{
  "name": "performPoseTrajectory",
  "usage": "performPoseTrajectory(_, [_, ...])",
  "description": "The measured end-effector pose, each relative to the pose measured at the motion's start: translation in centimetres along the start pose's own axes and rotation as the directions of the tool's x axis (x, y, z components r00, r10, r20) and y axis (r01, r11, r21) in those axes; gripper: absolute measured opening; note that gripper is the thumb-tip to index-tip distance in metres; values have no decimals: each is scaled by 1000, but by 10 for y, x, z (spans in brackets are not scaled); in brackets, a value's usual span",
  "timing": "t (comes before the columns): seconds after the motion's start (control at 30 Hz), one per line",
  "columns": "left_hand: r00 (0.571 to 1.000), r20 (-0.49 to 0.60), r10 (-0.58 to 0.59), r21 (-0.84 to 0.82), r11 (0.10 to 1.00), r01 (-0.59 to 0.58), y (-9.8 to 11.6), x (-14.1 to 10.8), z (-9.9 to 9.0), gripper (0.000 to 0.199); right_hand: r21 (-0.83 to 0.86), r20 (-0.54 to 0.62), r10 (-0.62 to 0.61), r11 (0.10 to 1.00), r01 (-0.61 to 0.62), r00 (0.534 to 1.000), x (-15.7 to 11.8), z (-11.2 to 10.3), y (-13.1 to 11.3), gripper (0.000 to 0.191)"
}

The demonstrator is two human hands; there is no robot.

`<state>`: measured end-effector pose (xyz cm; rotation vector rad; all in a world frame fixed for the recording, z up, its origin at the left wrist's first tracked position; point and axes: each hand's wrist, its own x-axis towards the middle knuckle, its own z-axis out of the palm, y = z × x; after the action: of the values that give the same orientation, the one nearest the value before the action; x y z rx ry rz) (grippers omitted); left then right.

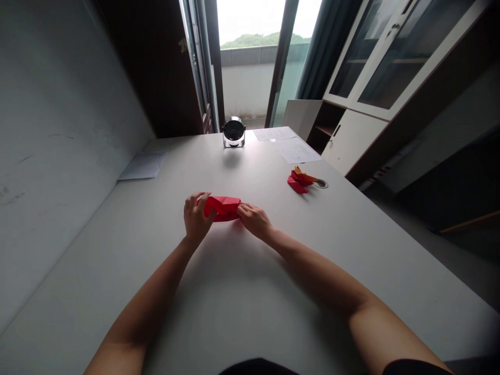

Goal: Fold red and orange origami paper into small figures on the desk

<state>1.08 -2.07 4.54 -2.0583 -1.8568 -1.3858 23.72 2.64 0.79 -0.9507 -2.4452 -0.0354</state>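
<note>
A folded piece of red paper (225, 207), creased into several facets, is held between both hands near the middle of the table. My left hand (197, 214) grips its left end, with the thumb in front and the fingers curled over the top. The fingers of my right hand (252, 216) are closed on its right end, pinching the edge. Parts of both ends are hidden behind my fingers. To the right, apart from my hands, a folded red and orange paper piece (300, 180) lies on the table.
The white table (250, 302) meets a wall on the left. A round black fan-like device (234, 130) stands at the far edge. Printed sheets (295, 149) lie at the back right, and more paper (143, 165) at the back left. A round metallic ring (322, 184) is beside the red and orange piece.
</note>
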Motion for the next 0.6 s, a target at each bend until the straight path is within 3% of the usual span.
performPoseTrajectory(0.13, [998, 68, 0, 4, 1000, 0, -5, 0, 2, 29, 13, -16, -27, 1000, 28, 999, 0, 6, 2, 16])
performPoseTrajectory(0.3, [994, 71, -83, 24, 996, 81, -21, 3, 4, 19, 125, -52, -36, 991, 43, 998, 0, 12, 8, 19])
performPoseTrajectory(0.43, [971, 80, -227, -11, 973, 228, -41, 6, 5, 31, 209, -40, -35, 977, 42, 999, -1, 11, 14, 29])
performPoseTrajectory(0.6, [891, 70, -449, -99, 885, 455, -66, 6, 4, 40, 216, -29, -121, 968, 125, 992, -1, 7, 10, 30])
